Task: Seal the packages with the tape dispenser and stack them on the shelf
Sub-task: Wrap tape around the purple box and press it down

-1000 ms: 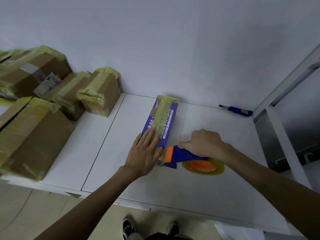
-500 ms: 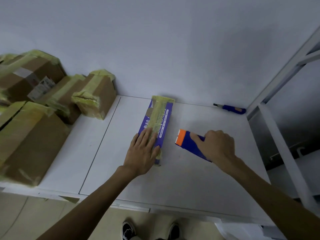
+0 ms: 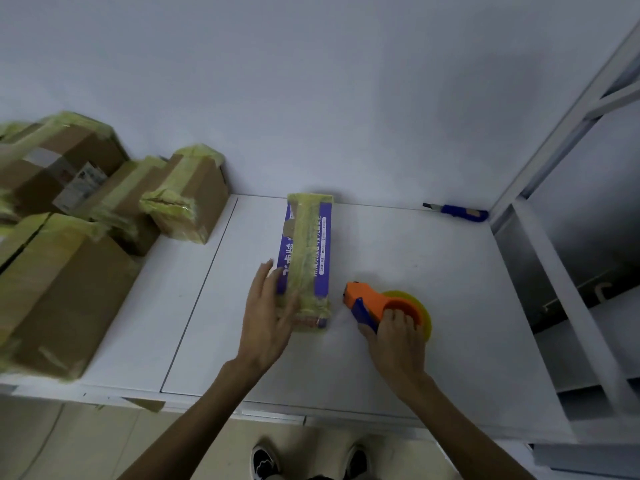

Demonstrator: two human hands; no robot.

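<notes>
Steadying the taped purple package (image 3: 306, 258), lying lengthwise on the surface (image 3: 433, 375), with the left hand (image 3: 268, 317) flat, fingers straight against its near left edge. Gripping the tape dispenser (image 3: 372, 301) in the right hand (image 3: 394, 337), just beside the package's near right corner. Recommending smoothing the near-end tape flat before lifting.

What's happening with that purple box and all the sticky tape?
A person is sealing packages at a white table. Their left hand lies flat against the side of the purple box, which already has yellowish tape along its top. Their right hand holds the orange and blue tape dispenser, low on the table just right of the box. Taped cardboard boxes sit on the left.
</notes>
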